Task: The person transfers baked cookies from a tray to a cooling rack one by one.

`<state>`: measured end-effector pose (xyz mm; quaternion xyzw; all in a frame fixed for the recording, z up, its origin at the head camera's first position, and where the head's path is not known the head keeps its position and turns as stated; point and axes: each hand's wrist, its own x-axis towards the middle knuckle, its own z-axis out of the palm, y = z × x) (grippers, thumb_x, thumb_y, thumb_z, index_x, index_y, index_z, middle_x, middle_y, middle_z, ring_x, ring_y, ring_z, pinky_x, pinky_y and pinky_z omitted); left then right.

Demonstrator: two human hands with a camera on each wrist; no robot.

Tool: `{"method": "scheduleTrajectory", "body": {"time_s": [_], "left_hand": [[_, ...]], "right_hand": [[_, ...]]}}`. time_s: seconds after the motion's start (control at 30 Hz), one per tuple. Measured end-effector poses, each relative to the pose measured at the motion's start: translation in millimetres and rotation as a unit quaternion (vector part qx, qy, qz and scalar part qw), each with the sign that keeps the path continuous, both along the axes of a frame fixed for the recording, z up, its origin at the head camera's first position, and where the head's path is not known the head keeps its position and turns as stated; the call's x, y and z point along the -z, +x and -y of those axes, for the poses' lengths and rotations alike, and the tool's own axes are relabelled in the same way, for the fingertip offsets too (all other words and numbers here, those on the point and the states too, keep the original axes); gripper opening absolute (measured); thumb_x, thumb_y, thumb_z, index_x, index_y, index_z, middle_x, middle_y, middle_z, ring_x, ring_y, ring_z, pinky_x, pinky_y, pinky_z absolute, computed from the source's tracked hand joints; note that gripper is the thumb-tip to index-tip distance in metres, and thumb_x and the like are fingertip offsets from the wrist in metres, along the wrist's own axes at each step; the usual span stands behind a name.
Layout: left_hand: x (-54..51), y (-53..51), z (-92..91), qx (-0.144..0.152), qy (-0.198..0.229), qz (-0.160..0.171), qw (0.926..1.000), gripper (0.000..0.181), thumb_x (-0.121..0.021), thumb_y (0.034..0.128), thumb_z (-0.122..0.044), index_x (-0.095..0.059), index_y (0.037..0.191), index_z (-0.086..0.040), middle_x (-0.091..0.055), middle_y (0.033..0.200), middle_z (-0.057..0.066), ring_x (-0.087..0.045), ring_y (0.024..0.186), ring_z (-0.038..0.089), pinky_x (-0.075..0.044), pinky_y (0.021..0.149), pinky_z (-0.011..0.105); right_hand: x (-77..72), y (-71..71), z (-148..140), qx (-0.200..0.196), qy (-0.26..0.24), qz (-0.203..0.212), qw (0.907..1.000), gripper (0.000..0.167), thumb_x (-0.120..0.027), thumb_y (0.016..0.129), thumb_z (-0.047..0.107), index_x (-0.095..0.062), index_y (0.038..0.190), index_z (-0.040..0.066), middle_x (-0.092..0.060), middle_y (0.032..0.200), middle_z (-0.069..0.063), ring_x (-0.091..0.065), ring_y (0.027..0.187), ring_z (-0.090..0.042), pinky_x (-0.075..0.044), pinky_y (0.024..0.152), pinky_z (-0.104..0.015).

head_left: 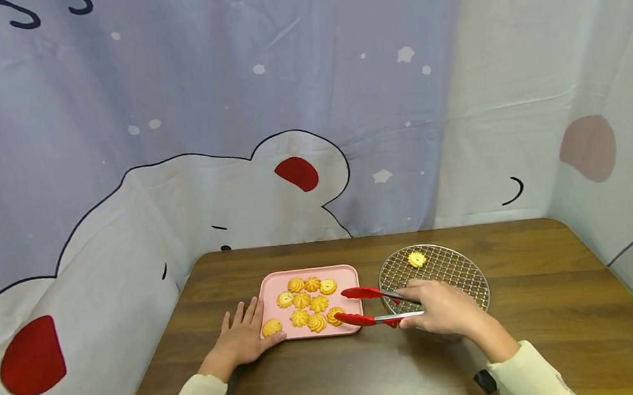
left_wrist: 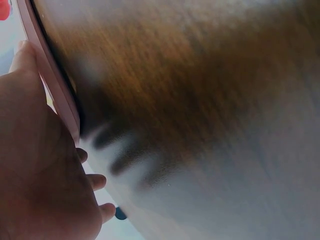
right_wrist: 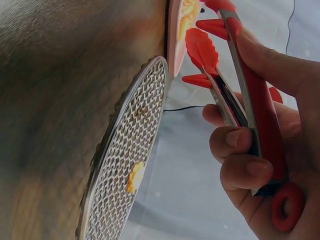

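Note:
My left hand [head_left: 242, 338] rests at the left edge of a pink tray [head_left: 345, 276], its fingers spread and the thumb along the near corner. Several golden piped cookies [head_left: 301, 300] lie in the tray. In my right hand [head_left: 450, 307] I hold metal tongs [right_wrist: 262, 110] with red handles and red scalloped tips. The tongs' arms are spread apart, and nothing is held between the tips. Those tips reach over the tray's right side, the nearer one beside a swirled cookie [head_left: 335, 316]. Below my right hand lies a round wire rack [head_left: 457, 266], partly hidden, bearing one cookie [head_left: 417, 259].
Tray and rack stand side by side on a brown wooden table [head_left: 542, 302], with a gap between them. A printed curtain [head_left: 378, 120] hangs behind the table's far edge and along its sides.

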<state>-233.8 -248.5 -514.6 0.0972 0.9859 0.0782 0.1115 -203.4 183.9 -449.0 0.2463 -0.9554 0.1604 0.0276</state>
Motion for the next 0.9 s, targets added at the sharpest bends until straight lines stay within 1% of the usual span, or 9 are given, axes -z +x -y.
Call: {"method": "scheduleTrajectory", "body": {"time_s": [0.13, 0.27, 0.4, 0.6, 0.73, 0.83, 0.9], "left_hand": [[-0.2, -1.0, -0.1, 0.000, 0.002, 0.000, 1.0000, 0.104, -0.045, 0.0934, -0.076, -0.015, 0.162, -0.003, -0.015, 0.168, 0.020, -0.010, 0.153, 0.048, -0.002, 0.118, 0.069], [0.3, -2.0, 0.0, 0.000, 0.001, 0.004, 1.0000, 0.105, -0.043, 0.0931, -0.077, -0.014, 0.163, -0.004, -0.014, 0.168, 0.020, -0.009, 0.153, 0.048, -0.001, 0.118, 0.068], [0.7, -1.0, 0.2, -0.001, 0.003, 0.007, 1.0000, 0.107, -0.042, 0.0924, -0.079, -0.013, 0.162, -0.003, -0.013, 0.168, 0.021, -0.008, 0.153, 0.048, 0.000, 0.118, 0.069], [-2.0, 1.2, -1.1, -0.002, 0.002, 0.002, 1.0000, 0.104, -0.043, 0.0936, -0.076, -0.015, 0.162, -0.003, -0.015, 0.168, 0.020, -0.010, 0.153, 0.048, -0.002, 0.118, 0.069], [-4.3, 2.3, -2.3, -0.003, 0.003, 0.000, 1.0000, 0.104, -0.044, 0.0937, -0.075, -0.016, 0.162, -0.003, -0.016, 0.167, 0.021, -0.011, 0.152, 0.048, -0.004, 0.118, 0.069], [-2.6, 1.6, -1.4, -0.002, 0.005, -0.001, 1.0000, 0.104, -0.045, 0.0937, -0.075, -0.016, 0.162, -0.002, -0.016, 0.167, 0.021, -0.011, 0.152, 0.049, -0.003, 0.118, 0.069], [1.1, -0.1, 0.4, 0.000, 0.002, -0.004, 1.0000, 0.105, -0.043, 0.0929, -0.077, -0.016, 0.162, -0.003, -0.015, 0.168, 0.021, -0.011, 0.152, 0.048, -0.003, 0.118, 0.069]], "right_hand": [[0.4, -1.8, 4, -0.017, 0.002, -0.004, 0.9998, 0.061, -0.083, 0.079, 0.045, -0.070, 0.131, 0.015, -0.069, 0.119, 0.002, -0.068, 0.101, -0.021, -0.056, 0.086, -0.046], [-0.3, -4.0, 7, -0.031, 0.001, -0.001, 0.9995, 0.059, -0.084, 0.079, 0.043, -0.071, 0.129, 0.014, -0.068, 0.111, 0.005, -0.065, 0.088, -0.014, -0.056, 0.079, -0.041], [-0.1, -6.8, 10, -0.034, 0.002, 0.012, 0.9993, 0.060, -0.084, 0.079, 0.043, -0.071, 0.129, 0.013, -0.067, 0.105, 0.007, -0.058, 0.079, -0.008, -0.053, 0.073, -0.037], [2.5, -9.0, 14, -0.032, 0.006, 0.021, 0.9992, 0.060, -0.084, 0.080, 0.044, -0.071, 0.130, 0.015, -0.065, 0.104, 0.008, -0.056, 0.079, -0.007, -0.052, 0.072, -0.036], [4.7, -10.3, 16, -0.034, 0.003, 0.025, 0.9991, 0.060, -0.084, 0.080, 0.043, -0.070, 0.131, 0.015, -0.066, 0.102, 0.006, -0.055, 0.078, -0.007, -0.052, 0.071, -0.036], [6.4, -11.1, 17, -0.035, -0.001, 0.028, 0.9990, 0.060, -0.084, 0.080, 0.042, -0.070, 0.132, 0.014, -0.065, 0.102, 0.005, -0.054, 0.076, -0.006, -0.051, 0.070, -0.035], [7.6, -11.6, 17, -0.036, -0.002, 0.026, 0.9990, 0.060, -0.084, 0.080, 0.042, -0.070, 0.132, 0.014, -0.065, 0.101, 0.006, -0.053, 0.076, -0.006, -0.051, 0.069, -0.034]]}}
